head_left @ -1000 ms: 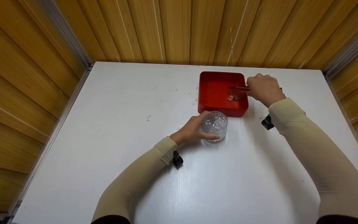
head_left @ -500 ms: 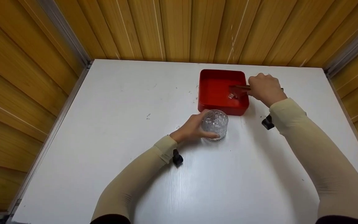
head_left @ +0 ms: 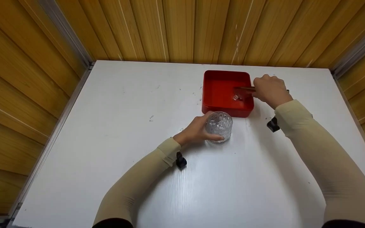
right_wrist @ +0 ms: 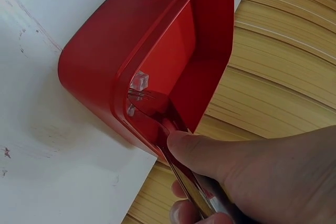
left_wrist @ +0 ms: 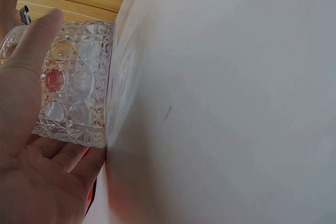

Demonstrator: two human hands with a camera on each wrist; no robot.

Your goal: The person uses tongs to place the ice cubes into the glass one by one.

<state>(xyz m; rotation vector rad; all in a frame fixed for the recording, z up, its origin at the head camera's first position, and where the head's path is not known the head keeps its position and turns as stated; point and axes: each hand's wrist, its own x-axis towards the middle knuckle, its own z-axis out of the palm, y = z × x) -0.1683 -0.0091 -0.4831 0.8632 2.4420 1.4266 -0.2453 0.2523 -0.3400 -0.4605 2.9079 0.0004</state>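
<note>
A clear cut-glass tumbler (head_left: 219,128) stands on the white table, just in front of a square red box (head_left: 227,113). My left hand (head_left: 198,129) holds its side, thumb on the near side and fingers behind, as the left wrist view of the tumbler (left_wrist: 79,85) also shows. Over the box's right rim, my right hand (head_left: 269,89) grips shiny metal tongs (right_wrist: 184,177). Their tips reach down inside the box, beside a clear ice cube (right_wrist: 139,81). Another small clear piece (right_wrist: 131,110) lies by the tips, partly hidden. Whether the tips pinch a cube is unclear.
The white table (head_left: 122,104) has small dark marks on it. Wood-patterned panels (head_left: 182,31) rise behind and on both sides. A black device (head_left: 181,161) sits at the left wrist and another black device (head_left: 273,124) at the right.
The head view has tilted slightly, so the table and box appear a little higher. Both hands, the tumbler and the tongs stay nearly where they were.
</note>
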